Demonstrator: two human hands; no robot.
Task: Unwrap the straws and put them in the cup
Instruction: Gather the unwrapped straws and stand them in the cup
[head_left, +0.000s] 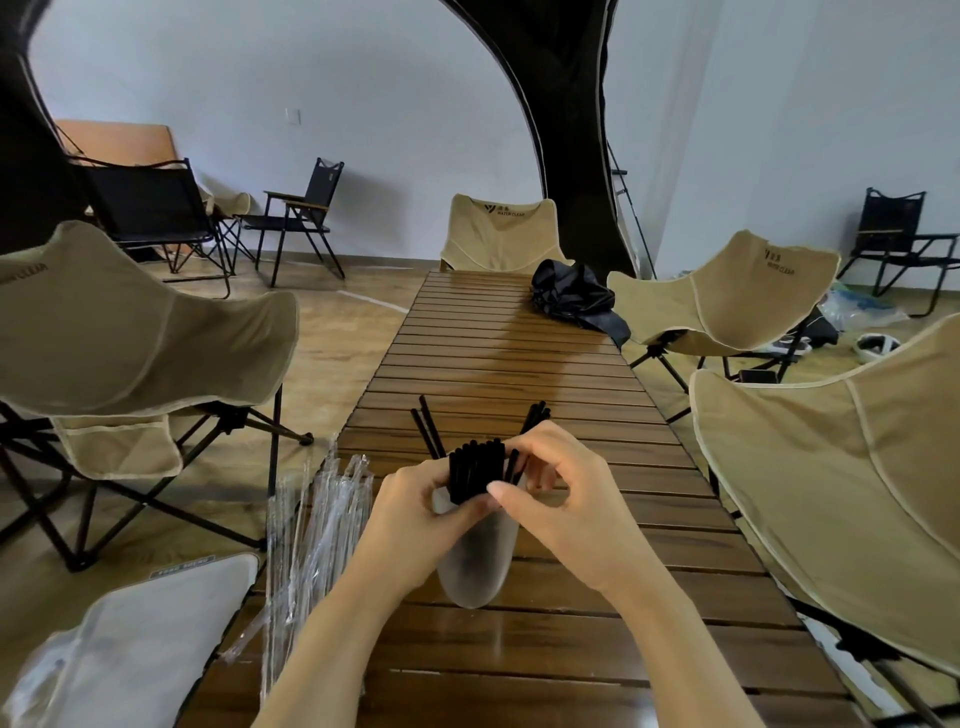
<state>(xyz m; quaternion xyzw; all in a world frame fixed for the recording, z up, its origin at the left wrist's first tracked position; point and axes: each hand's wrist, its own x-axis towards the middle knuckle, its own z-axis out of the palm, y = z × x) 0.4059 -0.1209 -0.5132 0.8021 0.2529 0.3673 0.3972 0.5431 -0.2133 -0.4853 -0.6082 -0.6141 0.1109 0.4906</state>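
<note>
We see a slatted wooden table (498, 364) flanked by beige folding chairs (130, 332). On its near end stands a translucent cup (475, 561) filled with black straws (475, 467). Our left hand (410, 519) grips the cup's rim; our right hand (556, 499) pinches the straws. Empty clear wrappers (317, 530) lie at the left edge.

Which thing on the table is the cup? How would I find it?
Look at the near end of the long wooden slat table, between the two hands. The cup is the tall frosted see-through one there, with black straws poking out. The clear wrappers to its left are flat and empty.
</note>
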